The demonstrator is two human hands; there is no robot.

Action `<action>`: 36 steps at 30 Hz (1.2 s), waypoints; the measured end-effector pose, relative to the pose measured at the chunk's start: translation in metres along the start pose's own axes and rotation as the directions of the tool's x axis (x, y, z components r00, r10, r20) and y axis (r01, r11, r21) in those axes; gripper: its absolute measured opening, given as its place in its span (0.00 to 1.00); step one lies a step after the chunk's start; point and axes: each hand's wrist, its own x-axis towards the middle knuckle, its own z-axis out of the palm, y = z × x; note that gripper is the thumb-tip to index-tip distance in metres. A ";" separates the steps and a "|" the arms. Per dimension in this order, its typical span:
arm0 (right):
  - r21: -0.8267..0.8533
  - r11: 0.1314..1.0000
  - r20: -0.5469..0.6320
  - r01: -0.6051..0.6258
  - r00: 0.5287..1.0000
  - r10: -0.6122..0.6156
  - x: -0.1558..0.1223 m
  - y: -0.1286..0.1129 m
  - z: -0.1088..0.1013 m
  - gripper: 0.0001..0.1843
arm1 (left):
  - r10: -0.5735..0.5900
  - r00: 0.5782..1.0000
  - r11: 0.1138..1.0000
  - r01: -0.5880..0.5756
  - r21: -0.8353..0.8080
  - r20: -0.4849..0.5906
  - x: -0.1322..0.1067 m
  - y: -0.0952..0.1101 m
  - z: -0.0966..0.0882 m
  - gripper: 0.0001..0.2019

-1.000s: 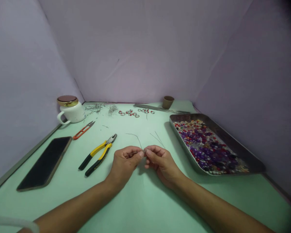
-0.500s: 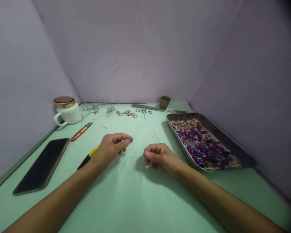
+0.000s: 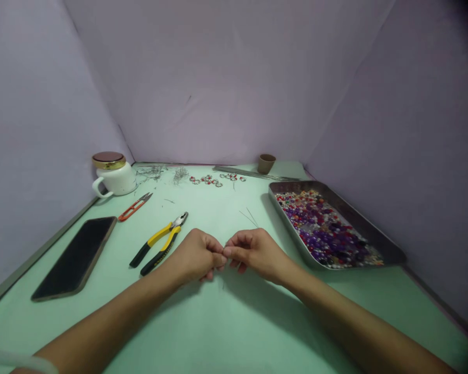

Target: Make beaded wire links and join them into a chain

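Over the middle of the table, my left hand [image 3: 203,255] and my right hand [image 3: 255,252] meet fingertip to fingertip, both closed in a pinch. Between them is a thin wire [image 3: 223,283], of which only a faint strand shows below the fingers; the rest is hidden. Left of my left hand lie pliers [image 3: 167,240] with yellow and black handles, jaws pointing away. Just beyond my right hand, loose lengths of wire [image 3: 250,218] rest on the table. A metal tray [image 3: 294,240] of mixed purple, red and clear beads [image 3: 320,228] stands to the right.
At the left are a phone [image 3: 76,258], orange thread snips [image 3: 134,207] and a lidded white mug [image 3: 119,180]. Along the back lie wire scraps [image 3: 152,172], small red-beaded rings [image 3: 208,180], a bundle of straight wires [image 3: 242,172] and a brown cup [image 3: 265,163].
My hands were apart and have come together at the fingertips. My left hand moved right and nearer, closing its fingers; the pliers it partly covered now show.
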 end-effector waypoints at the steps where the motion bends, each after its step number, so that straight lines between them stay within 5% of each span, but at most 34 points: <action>1: 0.003 1.000 -0.009 0.006 1.000 -0.006 0.000 -0.002 -0.001 0.06 | -0.005 1.000 0.999 0.005 -0.042 -0.004 0.000 0.001 0.000 0.04; 8: 0.086 0.996 -0.030 0.027 0.999 -0.024 -0.002 -0.004 -0.003 0.08 | 0.079 0.997 0.970 -0.080 -0.229 -0.016 0.001 0.002 0.001 0.07; 13: 0.061 0.994 -0.070 0.088 0.994 -0.083 -0.001 0.000 -0.001 0.04 | 0.071 0.997 0.971 -0.061 -0.230 0.036 0.004 -0.002 0.001 0.08; 20: 0.123 0.992 -0.069 0.011 0.998 -0.003 -0.001 -0.002 -0.002 0.04 | 0.054 0.998 0.950 -0.055 -0.307 -0.012 0.005 -0.003 0.003 0.04; 30: 0.273 0.961 -0.128 0.054 0.992 -0.019 0.001 0.018 0.006 0.04 | 0.062 0.997 0.975 -0.069 -0.209 -0.041 0.006 -0.006 0.003 0.03; 36: 0.306 0.951 -0.119 0.043 0.993 -0.007 0.002 0.023 0.006 0.04 | 0.101 0.994 0.935 -0.107 -0.339 -0.036 0.013 -0.013 0.006 0.03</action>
